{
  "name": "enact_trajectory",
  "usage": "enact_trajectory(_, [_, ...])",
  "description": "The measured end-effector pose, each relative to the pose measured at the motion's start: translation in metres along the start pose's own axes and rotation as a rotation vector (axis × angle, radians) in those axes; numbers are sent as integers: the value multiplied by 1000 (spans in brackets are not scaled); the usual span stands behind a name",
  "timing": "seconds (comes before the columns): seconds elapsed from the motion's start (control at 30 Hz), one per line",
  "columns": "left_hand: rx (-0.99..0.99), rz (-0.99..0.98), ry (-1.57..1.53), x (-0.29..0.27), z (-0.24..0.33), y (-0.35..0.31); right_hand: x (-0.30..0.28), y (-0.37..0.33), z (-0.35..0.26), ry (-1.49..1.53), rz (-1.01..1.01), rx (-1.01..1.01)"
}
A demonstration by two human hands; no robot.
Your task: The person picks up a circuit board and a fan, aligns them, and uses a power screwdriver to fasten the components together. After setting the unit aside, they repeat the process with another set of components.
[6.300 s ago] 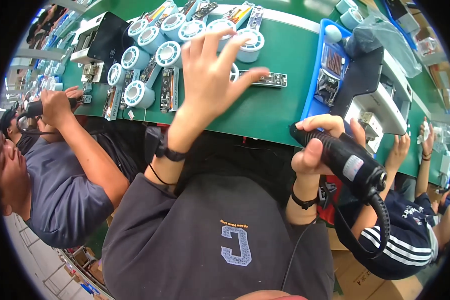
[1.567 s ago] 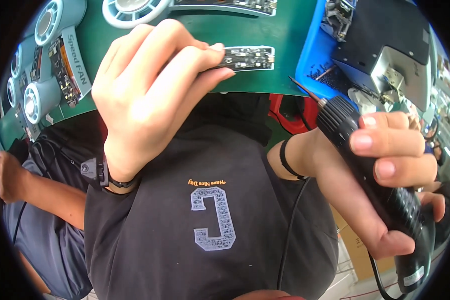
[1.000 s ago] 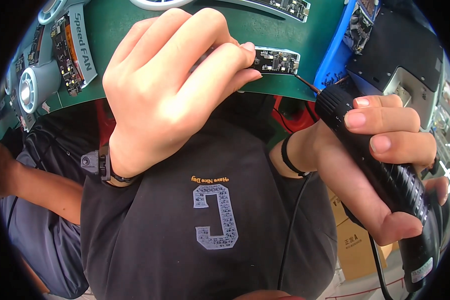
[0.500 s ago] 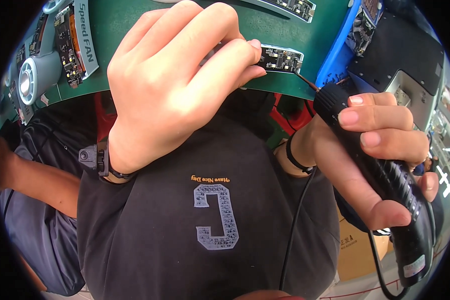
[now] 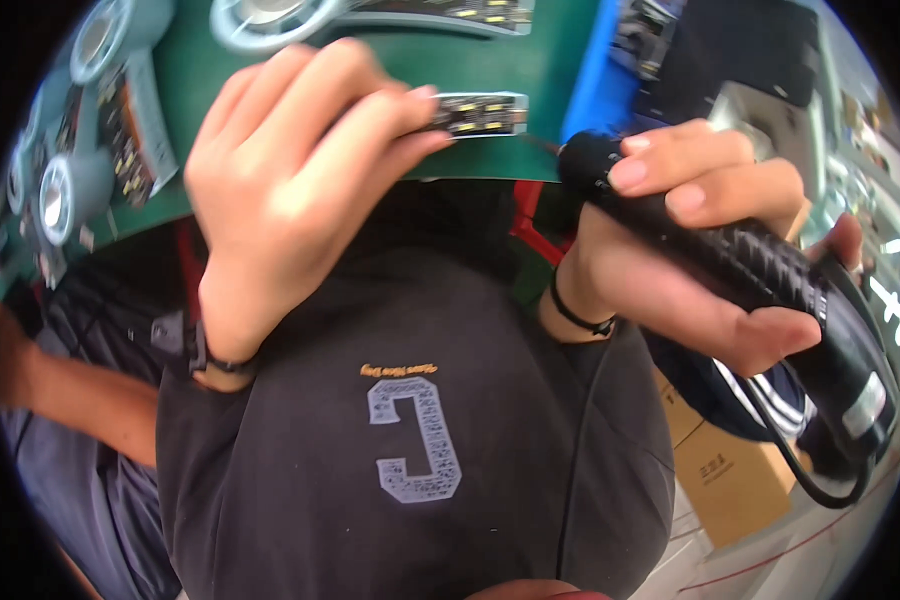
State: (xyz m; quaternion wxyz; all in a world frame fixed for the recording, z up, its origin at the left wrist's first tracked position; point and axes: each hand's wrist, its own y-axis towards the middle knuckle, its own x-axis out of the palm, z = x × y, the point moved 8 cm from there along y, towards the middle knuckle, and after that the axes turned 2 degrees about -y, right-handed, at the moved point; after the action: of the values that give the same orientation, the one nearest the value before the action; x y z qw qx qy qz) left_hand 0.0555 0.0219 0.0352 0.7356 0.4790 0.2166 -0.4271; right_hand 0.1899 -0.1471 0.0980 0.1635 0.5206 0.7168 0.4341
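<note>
My left hand (image 5: 288, 180) pinches a small handheld fan's open handle (image 5: 480, 115) between thumb and fingers over the green mat (image 5: 355, 228). A dark circuit board with small pale components lies in that pale-edged handle; my fingers hide its left part. In my right hand (image 5: 685, 225) is a black corded electric screwdriver (image 5: 740, 255), tilted with its nose toward the handle's right end. Its thin bit is blurred and appears just off that end, though contact is hard to judge.
Another open fan (image 5: 450, 15) lies beyond my left hand. Several light-blue fans with exposed boards (image 5: 135, 130) are at the left. A blue tray (image 5: 592, 70) and a black-topped device (image 5: 735, 55) stand at the right. Another person's arm (image 5: 85, 395) shows at the left.
Both hands have shifted left in the picture, and the view has moved too. The screwdriver's bit was at the handle's right corner and now sits slightly away from it.
</note>
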Motion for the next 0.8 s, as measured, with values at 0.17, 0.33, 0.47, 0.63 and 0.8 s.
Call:
enact_trajectory(0.17, [-11,-50,18,3,10,5,-73,38,-38,-50,307,-99])
enact_trajectory(0.33, [-19,-48,27,16,17,11,-114,75,-33,-292,171,-160])
enact_trajectory(0.47, [-7,-67,13,22,20,14,-99,77,-3,-647,-81,0])
enact_trajectory(0.63, [59,-51,14,19,28,18,-92,71,7,-536,-116,124])
enact_trajectory(0.8, [-45,161,-19,3,11,-11,-86,63,16,-356,-181,268])
